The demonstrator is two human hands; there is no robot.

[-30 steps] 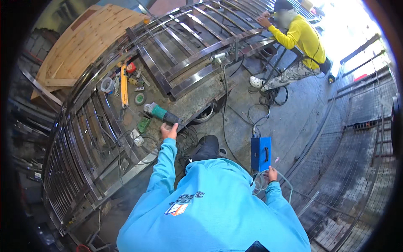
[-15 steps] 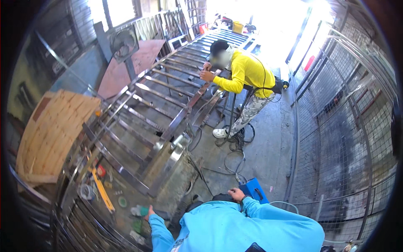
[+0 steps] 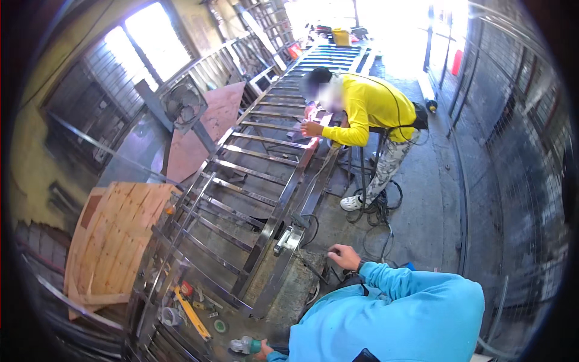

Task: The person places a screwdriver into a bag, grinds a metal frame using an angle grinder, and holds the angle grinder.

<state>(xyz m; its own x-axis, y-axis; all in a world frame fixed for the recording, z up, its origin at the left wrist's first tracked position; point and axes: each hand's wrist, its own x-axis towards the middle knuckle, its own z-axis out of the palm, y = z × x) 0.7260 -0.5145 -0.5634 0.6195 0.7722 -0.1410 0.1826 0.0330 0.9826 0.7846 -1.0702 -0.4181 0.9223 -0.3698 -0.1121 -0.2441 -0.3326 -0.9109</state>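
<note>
My left hand (image 3: 263, 350) is at the lower edge, its fingers wrapped round a clear and green bottle-like thing (image 3: 244, 345). My right hand (image 3: 345, 256) hangs in front of my right sleeve, its fingers loosely bent and apart, with nothing seen in it. Nearest to it is a shiny metal block (image 3: 290, 239) at the near end of a long ladder-like steel frame (image 3: 232, 166). At the frame's right side a person in a yellow top (image 3: 374, 111) leans over, a hand near a bright welding glow (image 3: 311, 112).
A yellow level-like bar (image 3: 192, 314), a red tape-like roll (image 3: 187, 290) and a green disc (image 3: 221, 326) lie on the floor at the left. A curved wooden panel (image 3: 123, 232) and a fan (image 3: 184, 105) stand beyond. Cables (image 3: 386, 199) coil by the person's feet.
My view has turned, so the scene sits further right. My right hand has lifted away from my lap. At the person's hands a bright glow has appeared. My left hand keeps the bottle-like thing.
</note>
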